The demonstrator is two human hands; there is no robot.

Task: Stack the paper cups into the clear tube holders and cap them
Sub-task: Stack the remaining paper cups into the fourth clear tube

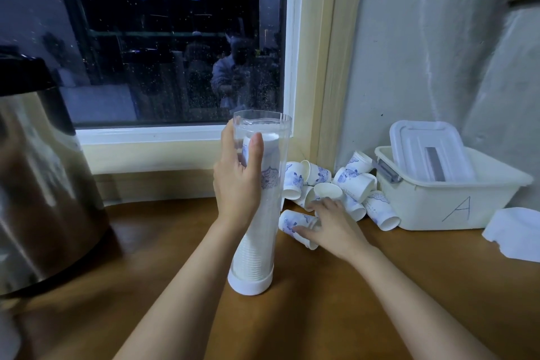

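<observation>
Cups fill the clear tube nearly to its open top; it stands upright on the table, the left hand holding it in a closed grip. Loose cups lie piled just behind. The right hand rests on one fallen cup; if its grip has closed, I cannot tell. No cap is on yet.

Big shiny steel urn with a black top sits far left on the wooden counter; dark window behind; cream tub marked "A" on the right, its lid tipped inside; crumpled white tissue just beside it
</observation>
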